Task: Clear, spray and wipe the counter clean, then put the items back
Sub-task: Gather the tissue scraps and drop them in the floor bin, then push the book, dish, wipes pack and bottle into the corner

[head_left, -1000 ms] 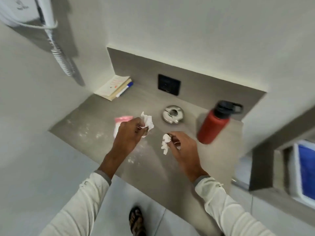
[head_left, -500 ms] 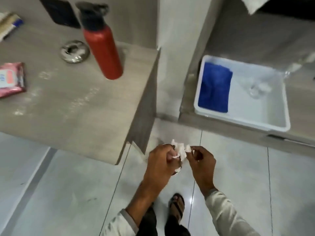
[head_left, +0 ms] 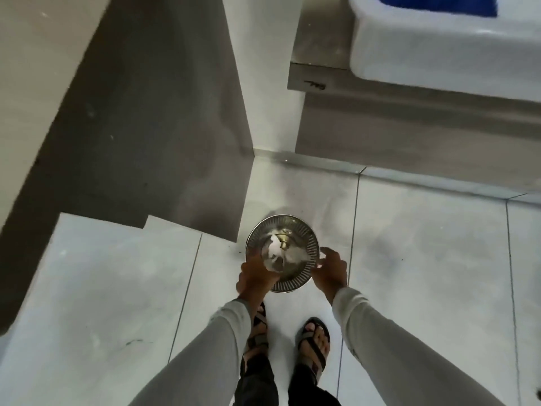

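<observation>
I am looking straight down at the floor. A round, slotted metal waste bin (head_left: 292, 284) stands on the white tiles in front of my feet. Crumpled white tissue (head_left: 274, 251) is in its mouth. My left hand (head_left: 254, 278) reaches over the bin's near-left rim, blurred, with its fingertips at the tissue; whether it still grips the tissue is unclear. My right hand (head_left: 330, 269) hovers at the bin's right rim, fingers spread, holding nothing. The counter top (head_left: 32, 60) shows only as a beige strip at the upper left.
The counter's dark side panel (head_left: 152, 112) drops to the floor left of the bin. A white tub (head_left: 439, 51) with a blue cloth (head_left: 424, 4) sits on a low ledge at the upper right. My sandalled feet (head_left: 313, 344) stand just behind the bin.
I have turned away from the counter and looked down. Both hands carried tissue from the counter to the bin; the right hand has let go and tissue now lies in the bin's mouth.
</observation>
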### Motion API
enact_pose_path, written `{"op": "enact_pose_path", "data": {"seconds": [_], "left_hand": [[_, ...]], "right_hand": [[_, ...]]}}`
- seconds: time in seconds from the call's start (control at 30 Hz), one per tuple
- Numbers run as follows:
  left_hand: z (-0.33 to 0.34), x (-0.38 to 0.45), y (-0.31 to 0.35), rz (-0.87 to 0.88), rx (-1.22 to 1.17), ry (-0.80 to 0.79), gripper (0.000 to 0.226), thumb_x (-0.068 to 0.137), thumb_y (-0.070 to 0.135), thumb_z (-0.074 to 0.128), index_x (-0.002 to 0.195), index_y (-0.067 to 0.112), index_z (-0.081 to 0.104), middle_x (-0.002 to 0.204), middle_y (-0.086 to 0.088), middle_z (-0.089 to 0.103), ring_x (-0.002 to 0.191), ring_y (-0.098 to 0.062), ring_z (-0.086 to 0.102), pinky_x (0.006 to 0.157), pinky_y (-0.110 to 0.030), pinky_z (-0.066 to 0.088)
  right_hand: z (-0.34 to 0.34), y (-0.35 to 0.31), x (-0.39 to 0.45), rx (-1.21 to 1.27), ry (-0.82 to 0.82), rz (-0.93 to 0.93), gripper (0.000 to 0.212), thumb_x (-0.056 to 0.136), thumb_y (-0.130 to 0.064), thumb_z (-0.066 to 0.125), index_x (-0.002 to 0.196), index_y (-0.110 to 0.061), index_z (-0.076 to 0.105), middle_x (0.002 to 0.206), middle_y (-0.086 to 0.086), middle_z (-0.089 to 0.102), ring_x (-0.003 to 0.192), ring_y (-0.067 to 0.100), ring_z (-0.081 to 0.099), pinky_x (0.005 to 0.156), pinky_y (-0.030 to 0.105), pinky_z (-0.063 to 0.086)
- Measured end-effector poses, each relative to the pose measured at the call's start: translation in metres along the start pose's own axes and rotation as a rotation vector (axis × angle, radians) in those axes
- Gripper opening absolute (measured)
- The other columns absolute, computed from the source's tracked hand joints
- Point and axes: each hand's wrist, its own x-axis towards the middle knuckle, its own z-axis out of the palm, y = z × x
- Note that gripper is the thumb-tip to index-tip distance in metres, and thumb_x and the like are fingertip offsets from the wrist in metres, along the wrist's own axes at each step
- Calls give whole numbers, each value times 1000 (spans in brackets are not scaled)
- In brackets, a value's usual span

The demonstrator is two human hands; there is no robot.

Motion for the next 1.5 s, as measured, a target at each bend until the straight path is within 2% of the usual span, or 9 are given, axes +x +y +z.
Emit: {"op": "enact_pose_path", "data": {"seconds": [0.17,0.33,0.5,0.63,0.77,1.0,1.13,1.3,1.5], "left_hand": [[-25,-60,-17,294,286,34,83,87,17,61,155,29,15,149,-6,48,123,-33,53,97,-45,51],[-80,-151,3,516,705,160,75,96,30,50,157,21,7,164,-10,17,130,-29,44,98,-40,45],[-164,-244,43,850,795,506,67,80,32,76,142,20,52,142,-12,58,113,-29,65,85,-40,57],[-254,-295,78,968,690,876,54,89,33,66,139,16,55,138,-13,61,118,-31,64,91,-45,56],[-353,-322,72,814,587,1089,62,97,45,44,151,15,37,152,-16,47,135,-33,50,99,-48,48],[-471,-293,-30,459,493,1092,75,94,58,41,155,17,27,161,-18,29,148,-36,32,114,-54,36],[-512,-260,-108,307,467,996,72,93,58,35,150,14,39,153,-22,43,139,-39,46,110,-56,42],[-570,-227,-164,236,388,936,69,92,54,32,141,10,53,140,-26,56,122,-40,62,92,-48,55],[-633,-179,-143,274,185,850,62,102,47,38,156,21,21,161,-24,22,140,-38,40,109,-44,41]], "right_hand": [[-36,-4,-51,-96,-102,-42,74,90,3,56,158,-19,36,145,17,56,133,33,52,108,36,45],[-92,-45,-145,-571,-71,-321,79,94,-17,62,162,-23,21,154,12,46,142,32,44,112,41,41],[-147,-117,-223,-726,163,-671,78,102,-34,52,165,-21,9,172,17,14,160,31,13,128,46,14],[-188,-207,-270,-769,402,-1041,77,97,-45,59,161,-13,30,165,23,32,154,39,32,123,59,29],[-190,-300,-314,-775,486,-1218,89,93,-69,46,163,-19,25,169,20,24,157,38,23,125,62,22],[-86,-412,-362,-833,379,-1394,90,94,-72,37,166,-26,8,173,15,11,161,34,9,129,58,10],[-3,-451,-370,-900,321,-1364,91,89,-67,55,162,-18,30,165,23,32,153,41,32,122,60,29],[59,-497,-371,-934,282,-1258,84,97,-66,42,164,-23,17,169,20,21,158,39,19,126,52,20],[67,-554,-361,-701,308,-1041,78,100,-53,48,163,-20,16,170,18,18,159,35,15,126,48,22]]}}
